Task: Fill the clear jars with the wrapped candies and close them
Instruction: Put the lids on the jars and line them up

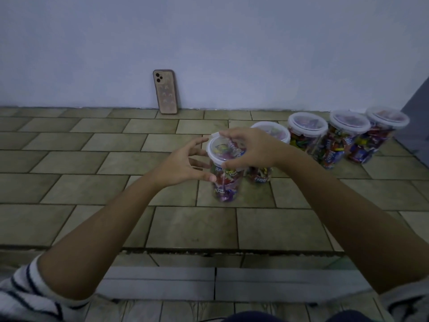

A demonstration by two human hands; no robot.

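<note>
Your right hand [250, 147] curls over the lid [218, 150], fingers clamped on its rim. Your left hand [183, 166] is spread, thumb touching the clear jar [222, 194], which is full of wrapped candies [229, 181].

The left forearm [104, 228] and right forearm [336, 205] are stretching forward and converging, the right hand [253, 148] arching palm-down with fingers and thumb curling around the white-rimmed clear round lid [217, 151], while the left hand [183, 167] is spreading its fingers loosely, thumb tip touching the clear plastic candy-filled jar [226, 189].
</note>
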